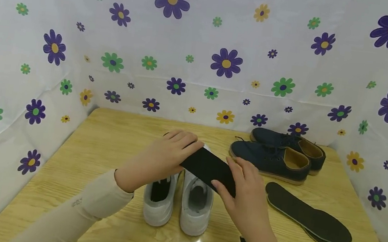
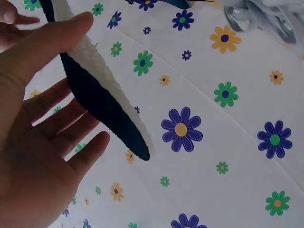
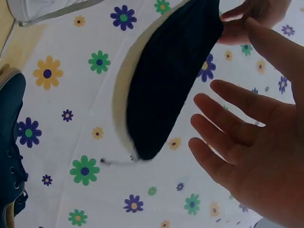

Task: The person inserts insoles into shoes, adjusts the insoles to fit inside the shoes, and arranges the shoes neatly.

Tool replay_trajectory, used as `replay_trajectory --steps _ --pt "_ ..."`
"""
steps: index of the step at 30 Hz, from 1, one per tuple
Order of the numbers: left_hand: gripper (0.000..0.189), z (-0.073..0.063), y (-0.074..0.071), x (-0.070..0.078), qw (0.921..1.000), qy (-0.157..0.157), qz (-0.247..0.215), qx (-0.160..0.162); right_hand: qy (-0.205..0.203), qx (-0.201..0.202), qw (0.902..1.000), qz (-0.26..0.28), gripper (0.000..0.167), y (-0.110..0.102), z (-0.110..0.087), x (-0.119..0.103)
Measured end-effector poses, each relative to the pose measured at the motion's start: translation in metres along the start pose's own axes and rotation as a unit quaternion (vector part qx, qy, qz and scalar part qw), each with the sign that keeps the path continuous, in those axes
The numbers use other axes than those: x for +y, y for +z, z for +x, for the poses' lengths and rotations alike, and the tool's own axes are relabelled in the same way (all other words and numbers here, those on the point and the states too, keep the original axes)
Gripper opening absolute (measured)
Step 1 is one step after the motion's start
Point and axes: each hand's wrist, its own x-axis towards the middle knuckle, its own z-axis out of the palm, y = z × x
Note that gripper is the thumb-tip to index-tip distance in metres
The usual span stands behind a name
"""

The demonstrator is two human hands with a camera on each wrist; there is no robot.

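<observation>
In the head view, my left hand (image 1: 164,157) pinches one end of a dark insole (image 1: 206,166) above a pair of white sneakers (image 1: 194,217). The left wrist view shows the thumb lying across the insole (image 2: 102,102), which has a white fleecy side. My right hand (image 1: 247,199) is at the other end, with fingers spread. From the right wrist, those fingers (image 3: 223,123) are extended beside the insole's edge. Both sneakers stand upright with heels towards me, their toes partly hidden behind the left hand and insole.
A pair of navy lace-up shoes (image 1: 272,158) stands at the back right of the wooden table (image 1: 105,139). In front of them lie two dark insoles (image 1: 309,216), one partly over the other. A flower-patterned cloth (image 1: 190,28) hangs behind and along both sides.
</observation>
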Motion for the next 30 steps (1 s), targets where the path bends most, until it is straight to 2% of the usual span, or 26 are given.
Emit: replay_trajectory --steps 2,5,8,11,13,15,17,19,21,23,25,26,28,30 --pt "0.069 0.003 0.000 0.004 1.0000 -0.002 0.000 0.005 -0.022 0.013 0.9986 -0.047 0.070 0.006 0.003 -0.006" --pt "0.063 0.008 0.000 0.010 0.9999 -0.002 0.003 0.013 -0.030 0.012 0.9947 -0.098 0.081 0.015 0.008 -0.013" --pt "0.060 0.014 0.001 0.014 0.9998 0.008 0.004 0.016 -0.020 0.013 0.9901 -0.138 0.082 0.022 0.014 -0.018" --pt "0.056 0.020 0.002 0.018 0.9998 0.014 0.008 0.014 -0.003 0.016 0.9881 -0.153 0.076 0.024 0.017 -0.019" --pt "0.056 0.023 0.004 0.019 0.9997 0.008 0.010 0.019 0.014 0.009 0.9892 -0.145 0.071 0.023 0.019 -0.017" --pt "0.059 0.024 0.005 0.022 0.9990 -0.009 0.016 0.039 0.044 -0.013 0.9914 -0.122 0.066 0.017 0.022 -0.011" --pt "0.058 0.023 0.005 0.024 0.9970 -0.027 0.012 0.072 0.091 -0.044 0.9920 -0.075 0.059 0.009 0.027 -0.001" --pt "0.050 0.021 0.006 0.028 0.9956 -0.030 0.004 0.089 0.154 -0.078 0.9847 -0.019 0.053 -0.003 0.031 0.010" --pt "0.036 0.018 0.010 0.032 0.9981 -0.016 0.003 0.060 0.216 -0.109 0.9697 0.036 0.049 -0.015 0.032 0.020" --pt "0.027 0.019 0.019 0.038 0.9997 0.006 0.021 -0.007 0.256 -0.133 0.9546 0.074 0.044 -0.024 0.030 0.024" --pt "0.021 0.019 0.032 0.043 0.9948 0.023 0.061 -0.079 0.275 -0.151 0.9446 0.095 0.040 -0.029 0.024 0.023" --pt "0.018 0.020 0.040 0.045 0.9907 0.028 0.085 -0.103 0.281 -0.158 0.9411 0.102 0.036 -0.030 0.020 0.021" --pt "0.013 0.020 0.052 0.050 0.9847 0.028 0.124 -0.120 0.285 -0.161 0.9389 0.106 0.028 -0.030 0.014 0.015" --pt "0.008 0.019 0.061 0.053 0.9826 0.018 0.149 -0.110 0.285 -0.157 0.9397 0.104 0.020 -0.032 0.009 0.008"
